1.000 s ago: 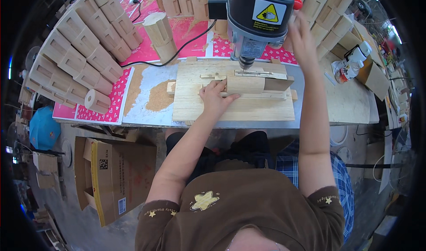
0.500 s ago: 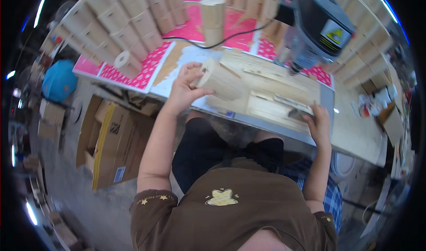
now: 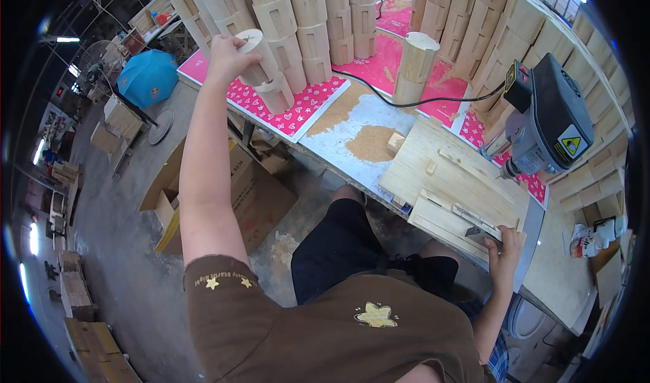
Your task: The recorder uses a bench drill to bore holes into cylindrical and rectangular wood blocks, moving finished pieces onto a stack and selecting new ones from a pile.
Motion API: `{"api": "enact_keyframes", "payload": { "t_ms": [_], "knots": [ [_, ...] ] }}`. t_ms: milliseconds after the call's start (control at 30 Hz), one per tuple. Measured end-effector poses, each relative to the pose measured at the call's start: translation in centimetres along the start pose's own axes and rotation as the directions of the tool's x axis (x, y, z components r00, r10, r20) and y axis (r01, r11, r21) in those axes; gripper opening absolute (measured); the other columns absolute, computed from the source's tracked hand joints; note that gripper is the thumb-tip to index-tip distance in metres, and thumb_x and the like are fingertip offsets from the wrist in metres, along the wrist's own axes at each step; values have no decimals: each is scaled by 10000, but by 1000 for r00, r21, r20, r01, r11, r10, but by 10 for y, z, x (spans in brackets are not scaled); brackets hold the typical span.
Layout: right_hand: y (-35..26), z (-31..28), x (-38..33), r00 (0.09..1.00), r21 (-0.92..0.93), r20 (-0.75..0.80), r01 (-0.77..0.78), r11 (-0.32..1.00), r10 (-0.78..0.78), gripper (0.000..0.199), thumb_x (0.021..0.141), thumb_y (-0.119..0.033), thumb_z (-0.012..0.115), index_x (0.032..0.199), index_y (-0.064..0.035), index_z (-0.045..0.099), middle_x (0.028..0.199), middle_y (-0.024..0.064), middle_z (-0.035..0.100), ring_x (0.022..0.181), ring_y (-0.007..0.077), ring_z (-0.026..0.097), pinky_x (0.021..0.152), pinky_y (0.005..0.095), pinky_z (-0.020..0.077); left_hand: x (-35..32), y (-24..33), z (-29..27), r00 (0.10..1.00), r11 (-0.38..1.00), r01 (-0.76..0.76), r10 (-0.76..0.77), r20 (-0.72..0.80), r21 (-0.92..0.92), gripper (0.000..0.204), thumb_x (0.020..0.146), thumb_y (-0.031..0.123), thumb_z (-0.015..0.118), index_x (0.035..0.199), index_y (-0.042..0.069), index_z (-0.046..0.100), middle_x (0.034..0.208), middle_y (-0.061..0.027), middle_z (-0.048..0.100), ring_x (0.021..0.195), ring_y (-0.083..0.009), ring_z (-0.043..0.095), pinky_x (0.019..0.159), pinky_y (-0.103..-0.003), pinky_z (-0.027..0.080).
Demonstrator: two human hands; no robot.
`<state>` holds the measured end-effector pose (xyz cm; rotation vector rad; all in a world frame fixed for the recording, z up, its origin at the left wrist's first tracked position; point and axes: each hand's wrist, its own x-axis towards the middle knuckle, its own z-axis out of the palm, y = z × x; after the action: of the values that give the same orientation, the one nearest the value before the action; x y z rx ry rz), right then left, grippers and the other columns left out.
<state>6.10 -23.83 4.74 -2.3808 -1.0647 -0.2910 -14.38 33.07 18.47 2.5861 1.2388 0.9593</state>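
Observation:
At the far left of the bench my left hand (image 3: 227,59) is stretched out, its fingers closed around the upper part of a pale wooden cylinder (image 3: 258,57). That cylinder stands on top of another wooden cylinder (image 3: 277,99), beside the tall stacks. My right hand (image 3: 506,250) is at the near right edge of a flat wooden jig (image 3: 443,154), with thumb and fingers closed on a small dark metal piece (image 3: 478,235). The metal piece lies against a narrow strip on the jig; its exact kind is unclear.
A drill press head (image 3: 552,109) hangs over the jig's far right side. Its black cable (image 3: 433,103) crosses the bench past a standing cylinder pair (image 3: 414,65). Stacked wooden cylinders (image 3: 308,17) line the back. Sawdust (image 3: 372,143) lies left of the jig; an opened carton (image 3: 257,197) stands below.
My left hand has carried the wooden cylinder from above the jig to the far left, onto another cylinder. My right hand stays at the metal piece. The view has swung left.

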Motion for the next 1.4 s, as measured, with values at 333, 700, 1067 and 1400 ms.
{"api": "enact_keyframes", "payload": {
  "t_ms": [333,700,1067,1400],
  "knots": [
    [-1,4,-3,998,-22,-23,-55,998,55,346,645,-73,711,954,-20,567,838,139,528,818,333,481,723,402,389,11,-44,88,994,993,112,-112,10,-34,555,563,212,816,1034,-19,637,1144,-212,518,1039,-335,534,909,-383,440],
    [-4,0,2,998,9,-47,-42,999,42,339,629,-52,714,935,-36,569,828,124,534,801,320,485,703,400,393,-73,79,171,877,852,-372,194,-439,-367,553,671,179,748,1135,9,499,1109,-192,499,1069,-339,467,934,-414,369],
    [-5,1,1,996,12,-85,-3,1000,4,338,610,-81,728,912,-43,582,807,116,529,775,325,487,681,403,407,-38,221,265,989,801,63,31,146,-595,750,575,281,815,1164,-7,450,1137,-215,507,1104,-341,480,929,-390,405],
    [-2,-2,-1,995,25,-98,-10,1000,13,354,610,-86,738,925,-46,583,818,106,537,790,311,491,698,393,419,-32,211,274,995,722,75,-10,98,-687,759,570,200,762,1216,-21,431,1023,-165,590,960,-286,585,848,-369,457]
  ]
}}
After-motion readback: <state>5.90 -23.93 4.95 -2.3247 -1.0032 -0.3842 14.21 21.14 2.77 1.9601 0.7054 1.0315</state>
